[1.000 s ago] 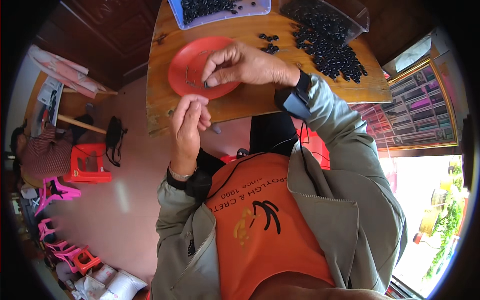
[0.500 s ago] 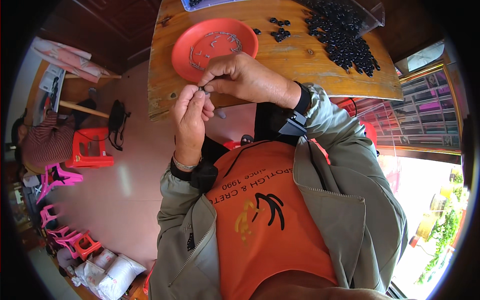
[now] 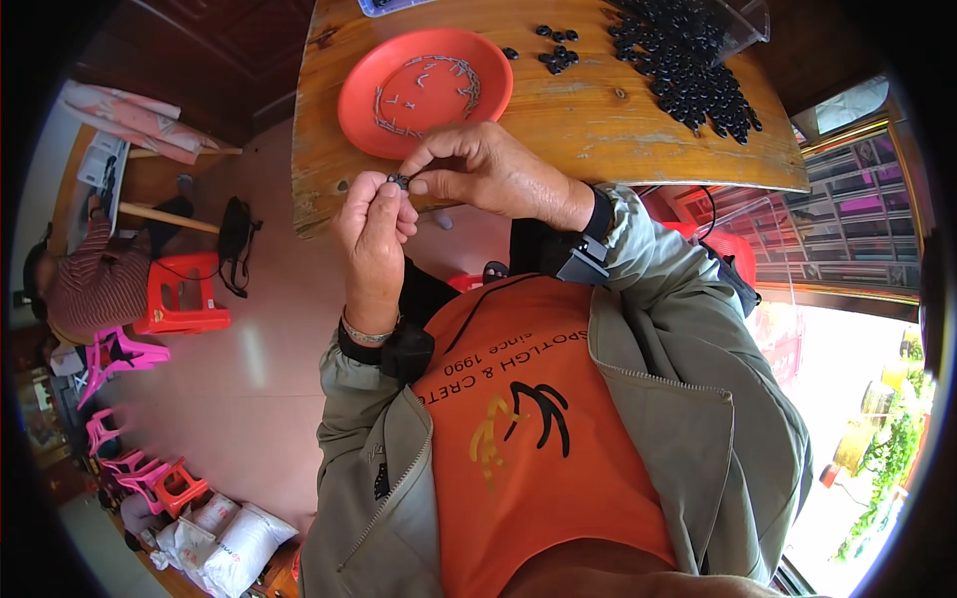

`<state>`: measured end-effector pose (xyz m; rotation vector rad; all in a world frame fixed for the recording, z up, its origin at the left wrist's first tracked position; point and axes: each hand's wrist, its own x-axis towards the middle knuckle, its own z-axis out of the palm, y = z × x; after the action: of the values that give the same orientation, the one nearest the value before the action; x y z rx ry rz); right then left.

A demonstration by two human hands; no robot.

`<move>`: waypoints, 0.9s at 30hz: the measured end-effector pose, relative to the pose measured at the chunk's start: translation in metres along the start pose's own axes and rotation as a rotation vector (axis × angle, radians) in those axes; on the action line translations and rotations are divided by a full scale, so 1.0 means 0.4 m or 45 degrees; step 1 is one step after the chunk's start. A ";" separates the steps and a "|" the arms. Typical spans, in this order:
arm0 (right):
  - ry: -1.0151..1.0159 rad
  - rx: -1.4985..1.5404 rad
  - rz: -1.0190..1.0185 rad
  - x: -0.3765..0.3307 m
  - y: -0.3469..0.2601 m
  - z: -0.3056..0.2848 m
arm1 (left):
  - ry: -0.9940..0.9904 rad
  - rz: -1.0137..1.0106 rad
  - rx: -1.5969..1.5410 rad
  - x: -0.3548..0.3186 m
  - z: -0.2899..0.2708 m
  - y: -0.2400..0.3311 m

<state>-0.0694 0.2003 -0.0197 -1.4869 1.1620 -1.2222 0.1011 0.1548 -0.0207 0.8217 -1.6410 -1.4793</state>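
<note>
Orange cloth, a printed shirt (image 3: 543, 419), shows nearest of all, framed by an open grey-green jacket (image 3: 668, 429). Ahead of it, just off the near edge of the table, the two hands meet. The left hand (image 3: 374, 229) pinches a small black piece (image 3: 399, 181) between thumb and forefinger, its other fingers curled. The right hand (image 3: 488, 174) comes in from the right, thumb and forefinger brought close together at that same piece; I cannot tell whether they grip it too (the fingertips hide the contact). Dark bands circle both wrists.

Beyond the hands, on the left half of the wooden table (image 3: 598, 140), sits a round red plate (image 3: 439, 110). Thin metal bits (image 3: 472, 82) form a broken ring inside it, a few lying loose in the middle. Right of the plate is a single black bead, then a small cluster of beads (image 3: 558, 60). Farther right, a large heap of beads (image 3: 688, 80) spreads from beside a clear box (image 3: 740, 35). At the far edge shows the corner of a bluish tray (image 3: 394, 6).

Well off to the left, another person in a striped top (image 3: 105, 289) is next to a red stool (image 3: 186, 299).
</note>
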 end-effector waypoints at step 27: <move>0.046 -0.120 -0.334 0.004 0.032 0.001 | -0.159 -0.072 -0.014 -0.002 -0.009 -0.020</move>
<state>-0.0705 0.1962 -0.0317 -1.7365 1.0854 -1.3899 0.1043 0.1527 -0.0285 0.7893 -1.7120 -1.6056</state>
